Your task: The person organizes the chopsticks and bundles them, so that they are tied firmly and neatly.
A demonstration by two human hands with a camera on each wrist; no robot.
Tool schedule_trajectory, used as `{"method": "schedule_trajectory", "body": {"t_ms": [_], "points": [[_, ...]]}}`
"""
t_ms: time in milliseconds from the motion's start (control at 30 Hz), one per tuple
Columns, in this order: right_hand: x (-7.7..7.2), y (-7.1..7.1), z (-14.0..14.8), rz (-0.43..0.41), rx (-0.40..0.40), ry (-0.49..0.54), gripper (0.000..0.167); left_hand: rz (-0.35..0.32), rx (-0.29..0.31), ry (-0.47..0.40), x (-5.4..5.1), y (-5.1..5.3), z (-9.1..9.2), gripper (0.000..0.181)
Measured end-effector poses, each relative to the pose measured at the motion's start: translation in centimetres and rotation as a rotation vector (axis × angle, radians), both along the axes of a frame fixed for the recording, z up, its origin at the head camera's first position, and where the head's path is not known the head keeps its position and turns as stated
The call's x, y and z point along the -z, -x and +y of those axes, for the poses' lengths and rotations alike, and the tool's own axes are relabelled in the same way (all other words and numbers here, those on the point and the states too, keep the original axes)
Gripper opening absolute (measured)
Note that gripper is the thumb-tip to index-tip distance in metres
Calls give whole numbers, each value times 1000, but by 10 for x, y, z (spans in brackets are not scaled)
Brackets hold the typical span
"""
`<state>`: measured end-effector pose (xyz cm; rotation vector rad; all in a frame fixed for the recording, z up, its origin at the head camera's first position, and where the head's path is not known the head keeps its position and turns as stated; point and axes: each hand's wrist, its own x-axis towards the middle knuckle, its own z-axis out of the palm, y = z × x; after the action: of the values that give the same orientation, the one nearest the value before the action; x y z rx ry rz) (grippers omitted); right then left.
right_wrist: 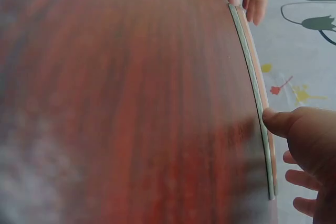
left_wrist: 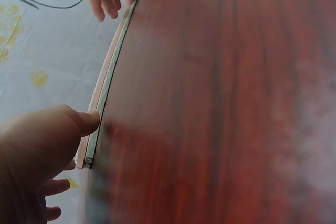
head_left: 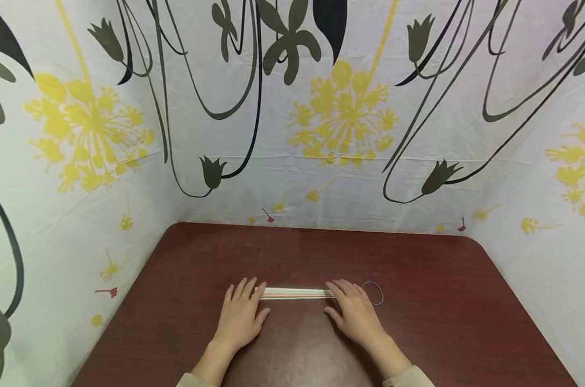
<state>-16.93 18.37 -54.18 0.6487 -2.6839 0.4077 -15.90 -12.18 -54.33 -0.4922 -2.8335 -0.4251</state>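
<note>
A narrow bundle of thin, straight sticks, whitish and light tan, lies crosswise on the table; their exact kind cannot be told. My left hand is at the left end, its fingers extended over that end and the thumb apart. At the opposite end my right hand lies likewise, fingers extended and covering the tip. The left wrist view shows the left thumb beside the sticks. In the right wrist view, the right thumb touches or nearly touches their side. A thin bluish loop lies just beyond the right hand.
The dark red-brown wooden table has rounded far corners. Behind it and along both sides hangs a white cloth printed with yellow flowers and grey-green tulips.
</note>
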Motion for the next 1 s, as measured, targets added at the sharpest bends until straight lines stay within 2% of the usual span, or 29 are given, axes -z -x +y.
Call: {"method": "schedule_trajectory", "body": {"t_ms": [267, 533, 800, 900, 1000], "points": [[0, 6, -5, -20, -62, 14, 52, 14, 51, 14, -3, 8, 11, 54], [-2, 14, -12, 19, -86, -37, 43, -14, 81, 98, -1, 18, 21, 47], [-3, 20, -20, 121, -120, -99, 30, 74, 112, 133, -2, 20, 30, 38], [-3, 21, -23, 123, -107, -111, 26, 86, 111, 159, -1, 21, 33, 43], [-3, 19, -27, 64, -94, -127, 22, 83, 108, 194, 1, 21, 35, 56]]}}
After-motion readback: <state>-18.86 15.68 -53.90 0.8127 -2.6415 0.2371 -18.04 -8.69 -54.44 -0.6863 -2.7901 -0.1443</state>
